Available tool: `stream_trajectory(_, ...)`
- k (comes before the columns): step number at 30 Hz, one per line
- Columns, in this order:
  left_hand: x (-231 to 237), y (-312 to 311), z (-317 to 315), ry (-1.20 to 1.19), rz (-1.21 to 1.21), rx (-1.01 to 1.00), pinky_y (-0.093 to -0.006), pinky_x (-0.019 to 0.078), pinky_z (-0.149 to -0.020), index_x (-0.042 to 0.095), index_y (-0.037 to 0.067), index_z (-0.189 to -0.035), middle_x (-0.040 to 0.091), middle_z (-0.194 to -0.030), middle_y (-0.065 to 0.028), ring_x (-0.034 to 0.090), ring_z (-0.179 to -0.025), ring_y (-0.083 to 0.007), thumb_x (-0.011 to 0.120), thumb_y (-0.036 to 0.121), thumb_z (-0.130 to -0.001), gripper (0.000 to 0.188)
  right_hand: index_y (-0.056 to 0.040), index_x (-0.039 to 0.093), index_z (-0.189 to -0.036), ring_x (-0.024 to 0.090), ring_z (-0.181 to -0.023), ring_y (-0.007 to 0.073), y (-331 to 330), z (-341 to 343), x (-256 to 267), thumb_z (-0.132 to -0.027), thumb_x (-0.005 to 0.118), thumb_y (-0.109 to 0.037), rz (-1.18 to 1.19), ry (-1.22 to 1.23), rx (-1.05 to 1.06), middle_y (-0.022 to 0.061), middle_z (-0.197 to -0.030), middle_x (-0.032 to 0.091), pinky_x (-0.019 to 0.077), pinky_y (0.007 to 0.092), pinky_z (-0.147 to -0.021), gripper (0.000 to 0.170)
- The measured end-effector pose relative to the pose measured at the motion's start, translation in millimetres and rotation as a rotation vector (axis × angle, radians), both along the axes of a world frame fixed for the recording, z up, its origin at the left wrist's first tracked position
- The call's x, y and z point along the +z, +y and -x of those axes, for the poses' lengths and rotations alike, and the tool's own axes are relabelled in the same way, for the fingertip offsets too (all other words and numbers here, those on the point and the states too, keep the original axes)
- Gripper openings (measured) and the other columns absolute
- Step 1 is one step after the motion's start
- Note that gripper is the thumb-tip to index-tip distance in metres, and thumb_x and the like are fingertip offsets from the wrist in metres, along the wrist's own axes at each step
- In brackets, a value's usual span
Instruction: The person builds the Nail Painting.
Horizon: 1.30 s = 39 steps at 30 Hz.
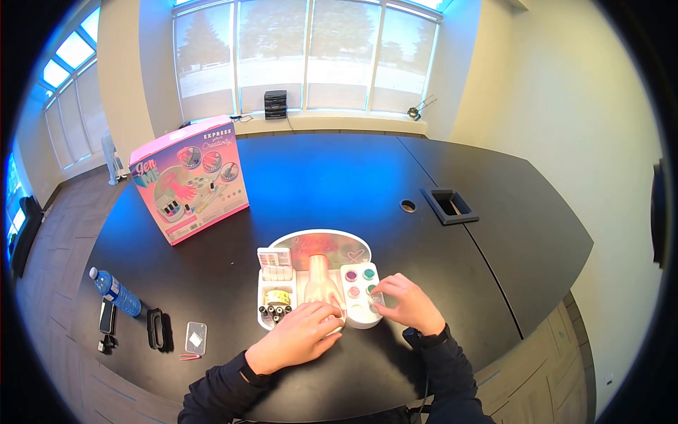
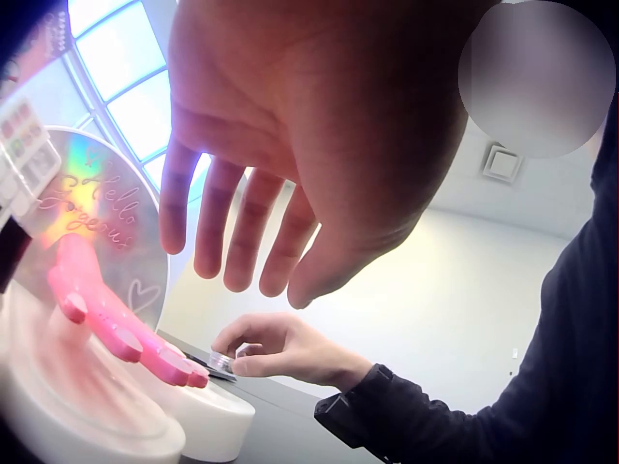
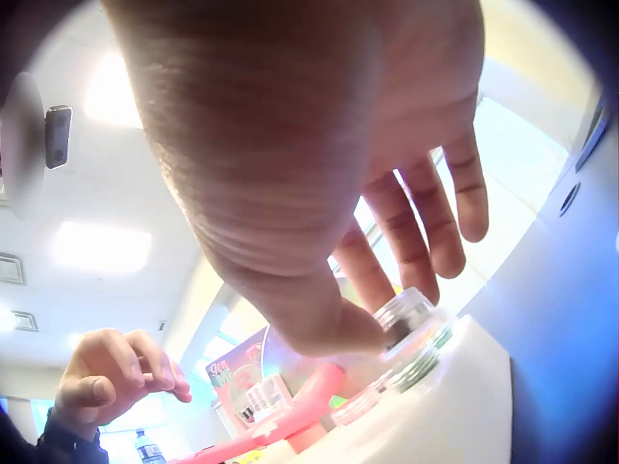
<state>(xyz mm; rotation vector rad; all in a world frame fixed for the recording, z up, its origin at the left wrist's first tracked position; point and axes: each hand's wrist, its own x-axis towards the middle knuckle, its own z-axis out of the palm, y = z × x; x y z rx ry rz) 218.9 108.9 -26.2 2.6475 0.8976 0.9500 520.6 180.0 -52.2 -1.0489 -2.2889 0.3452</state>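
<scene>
My right hand [image 1: 412,305] pinches a small clear round jar [image 3: 404,317] between thumb and fingers, close over the white tray [image 1: 364,322] on the nail set's right side. Purple, teal and pink pots [image 1: 354,292] sit in that tray's wells. Over the set's front edge, my left hand [image 1: 305,332] has its fingers loosely bent, and its palm shows nothing held in the left wrist view. A pink model hand [image 2: 106,314] stands mid-set, before a shiny oval backboard [image 1: 353,246]. Left of it are small dark-capped bottles [image 1: 272,312] and a yellow tape roll [image 1: 277,297].
A pink product box [image 1: 191,184] stands at the back left. Along the left lie a water bottle [image 1: 116,291], a black strap-like frame [image 1: 157,330], a clear case [image 1: 196,338] and red tweezers [image 1: 190,357]. A square socket opening [image 1: 450,205] breaks the table's right side.
</scene>
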Motion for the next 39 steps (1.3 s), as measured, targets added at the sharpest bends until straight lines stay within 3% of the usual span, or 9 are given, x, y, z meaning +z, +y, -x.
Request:
stream_trajectory(10,-4.3,-1.0,1.9,0.048,0.037,-0.004,-0.0436,0.0554,-0.1,0.07,0.005,-0.115,0.069,-0.123,-0.0084,0.068,-0.117,-0.0305,0.08,0.015,-0.096,0.023,-0.0102,0.08,-0.105,0.071,-0.106,0.028,-3.6,19.5,-10.5,-0.088,0.088,-0.012,-0.023,0.009,0.152,0.0037,-0.112,0.08,0.0588,0.041,-0.096,0.019)
stream_trajectory(13,-0.4,-1.9,-0.6,-0.013,-0.007,-0.001,-0.0434,0.0569,-0.093,0.072,0.005,-0.11,0.069,-0.114,-0.0089,0.069,-0.108,-0.0303,0.081,0.011,-0.094,0.019,-0.0098,0.08,-0.105,0.071,-0.107,0.0279,-3.5,20.8,-12.3,-0.088,0.087,-0.012,-0.03,-0.026,0.164,0.0036,-0.113,0.08,0.0589,0.0411,-0.097,0.018)
stream_trajectory(17,-0.6,-1.7,-0.1,-0.011,-0.012,-0.003,-0.0432,0.0569,-0.093,0.072,0.005,-0.11,0.069,-0.114,-0.009,0.069,-0.107,-0.0303,0.081,0.011,-0.094,0.019,-0.0095,0.08,-0.104,0.072,-0.109,0.0281,-4.3,21.3,-15.3,-0.089,0.087,-0.012,-0.029,-0.037,0.151,0.0034,-0.114,0.08,0.059,0.0413,-0.097,0.017)
stream_trajectory(19,-4.5,-1.1,2.1,0.05,0.033,-0.006,-0.0439,0.0556,-0.1,0.07,0.005,-0.115,0.069,-0.124,-0.0087,0.068,-0.117,-0.0309,0.08,0.015,-0.096,0.023,-0.0095,0.08,-0.104,0.072,-0.109,0.0281,-4.6,21.5,-16.1,-0.089,0.087,-0.012,-0.032,-0.037,0.149,0.0035,-0.114,0.08,0.059,0.0414,-0.098,0.017)
stream_trajectory(22,-2.9,-1.7,2.2,0.047,0.03,-0.004,-0.044,0.0555,-0.101,0.07,0.005,-0.115,0.069,-0.124,-0.0089,0.068,-0.117,-0.0309,0.08,0.015,-0.096,0.023,-0.0092,0.08,-0.104,0.072,-0.109,0.0282,-4.1,21.9,-18.4,-0.089,0.087,-0.012,-0.026,-0.038,0.154,0.0037,-0.114,0.08,0.0589,0.0417,-0.098,0.017)
stream_trajectory(26,-4.4,-1.1,1.1,0.049,0.029,-0.006,-0.0441,0.0555,-0.1,0.07,0.005,-0.115,0.069,-0.123,-0.009,0.068,-0.117,-0.0309,0.08,0.015,-0.096,0.023,-0.0087,0.08,-0.103,0.072,-0.109,0.0284,-4.2,21.2,-18.3,-0.089,0.087,-0.013,-0.027,-0.049,0.15,0.0041,-0.114,0.08,0.0589,0.0415,-0.098,0.016)
stream_trajectory(28,-1.0,-2.0,-1.1,0.0,0.002,-0.002,-0.0432,0.0567,-0.093,0.072,0.005,-0.11,0.069,-0.114,-0.0088,0.069,-0.107,-0.0305,0.081,0.011,-0.094,0.019,-0.0084,0.08,-0.103,0.072,-0.108,0.0285,-5.6,20.4,-15.0,-0.089,0.087,-0.013,-0.027,-0.062,0.147,0.0043,-0.114,0.08,0.0591,0.0415,-0.097,0.016)
stream_trajectory(34,-2.4,-1.1,-1.4,-0.005,-0.009,-0.007,-0.0434,0.0564,-0.094,0.072,0.005,-0.11,0.069,-0.114,-0.0085,0.069,-0.109,-0.0304,0.081,0.011,-0.095,0.019,-0.0074,0.077,-0.097,0.074,-0.099,0.0296,0.9,-5.0,-7.6,-0.088,0.088,-0.012,-0.047,0.051,-0.012,0.0075,-0.106,0.08,0.0606,0.0423,-0.09,0.015)
stream_trajectory(39,-5.2,-1.2,1.4,0.055,0.041,-0.019,-0.0447,0.0552,-0.099,0.069,0.005,-0.114,0.068,-0.125,-0.0087,0.067,-0.117,-0.0308,0.08,0.015,-0.096,0.023,-0.0096,0.076,-0.101,0.072,-0.105,0.0329,8.8,-40.4,-16.6,-0.086,0.084,-0.01,0.083,0.053,-0.224,0.0086,-0.105,0.076,0.059,0.0449,-0.092,0.017)
